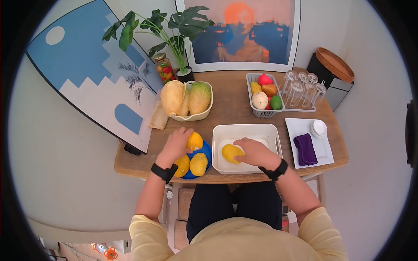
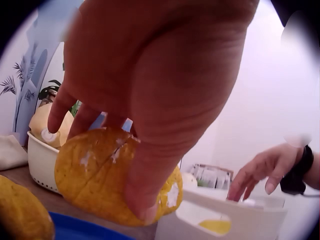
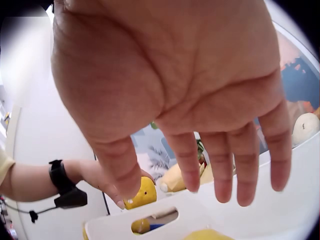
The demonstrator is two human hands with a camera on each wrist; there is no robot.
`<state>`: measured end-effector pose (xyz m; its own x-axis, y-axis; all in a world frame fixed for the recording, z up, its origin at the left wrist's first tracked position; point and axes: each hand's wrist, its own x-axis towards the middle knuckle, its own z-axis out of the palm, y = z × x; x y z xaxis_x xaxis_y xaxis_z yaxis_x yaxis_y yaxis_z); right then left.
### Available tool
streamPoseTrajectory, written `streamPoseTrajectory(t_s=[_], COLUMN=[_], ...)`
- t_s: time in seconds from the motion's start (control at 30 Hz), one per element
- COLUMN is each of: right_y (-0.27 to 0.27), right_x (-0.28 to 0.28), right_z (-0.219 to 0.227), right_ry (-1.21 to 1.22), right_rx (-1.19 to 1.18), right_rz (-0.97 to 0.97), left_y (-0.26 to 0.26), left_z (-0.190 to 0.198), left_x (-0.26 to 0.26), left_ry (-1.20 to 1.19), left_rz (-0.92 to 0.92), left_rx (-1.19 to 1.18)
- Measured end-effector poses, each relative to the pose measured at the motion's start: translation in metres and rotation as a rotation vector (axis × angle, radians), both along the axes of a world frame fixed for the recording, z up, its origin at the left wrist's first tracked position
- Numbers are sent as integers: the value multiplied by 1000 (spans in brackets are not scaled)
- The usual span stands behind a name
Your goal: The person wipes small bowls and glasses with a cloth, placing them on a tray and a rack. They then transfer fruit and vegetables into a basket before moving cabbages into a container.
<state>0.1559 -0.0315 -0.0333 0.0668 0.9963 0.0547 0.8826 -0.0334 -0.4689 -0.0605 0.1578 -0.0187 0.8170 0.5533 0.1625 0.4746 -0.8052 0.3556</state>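
My left hand [image 1: 174,145] grips a yellow oval fruit [image 2: 95,175] with scuffed skin, thumb on one side and fingers across the other. It is held over the blue plate [image 1: 207,153], on which two more yellow fruits [image 1: 198,164] lie. To the right stands a white tub [image 1: 272,129] with handle cutouts. A smooth yellow fruit [image 1: 230,153] is inside it. My right hand [image 1: 257,153] hovers over that fruit, fingers spread and pointing down; in the right wrist view the palm [image 3: 165,75] is bare and the fruit's top shows below the fingertips.
Behind the plate, a cream basket [image 1: 191,116] holds cabbages beside a folded cloth [image 1: 158,116]. A grey basket of fruit [image 1: 264,114], a rack of glasses [image 1: 302,93] and a white tray [image 1: 320,157] with a purple cloth [image 1: 305,149] and white bowls [image 1: 319,128] stand to the right.
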Motion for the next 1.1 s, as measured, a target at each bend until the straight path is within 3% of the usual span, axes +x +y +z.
streamPoseTrajectory(t_s=[0.07,0.13,0.2,0.43,0.57,0.63,0.67,0.7,0.73,0.77,0.8,0.83,0.87,0.93,0.97,1.0,1.03,1.07,1.1], right_y=[17,26,32,42,41,35,29,20,8,0,-11,-20,-25,-30,-29,-33,-37,-41,-48], right_x=[-3,-10,-18,-31,-24,-21,-13,-1,7,5,0,-6,-10,-21,-28,-26,-22,-19,-18], right_z=[-6,-10,-16,-42,-40,-23,-16,-8,0,12,25,33,37,40,38,34,28,25,34], right_ry=[-51,-147,-176,-245,-242,-106,-105,180,466,464,925,1382,1381,1318,1248,1244,1074,902,785], right_rx=[-111,-302,-337,-270,-273,-366,-361,-192,-18,-13,117,254,260,509,638,653,668,679,797], right_rz=[7,7,-7,-141,-122,-177,-182,-198,-223,-234,-176,-105,-113,-99,-189,-196,-274,-351,-308], left_y=[4,8,11,21,21,20,20,17,3,-20,-45,-73,-97,-127,-138,-145,-152,-159,-170], left_z=[-11,-18,-23,-40,-47,-42,-37,-31,-20,-2,10,16,16,6,-6,-23,-26,-26,-14], left_x=[5,11,16,25,23,21,17,15,20,25,30,38,49,66,75,84,91,95,95], left_ry=[319,327,448,451,421,412,257,100,101,-239,-572,-645,-718,-609,-598,-700,-798,-780,-814], left_rz=[-52,-58,-50,-78,-89,-85,-101,-118,-137,-50,41,72,104,-112,-121,-294,-478,-495,-334], left_rx=[137,125,106,50,62,31,80,126,129,-226,-588,-779,-967,-1801,-1799,-1979,-2154,-2154,-2040])
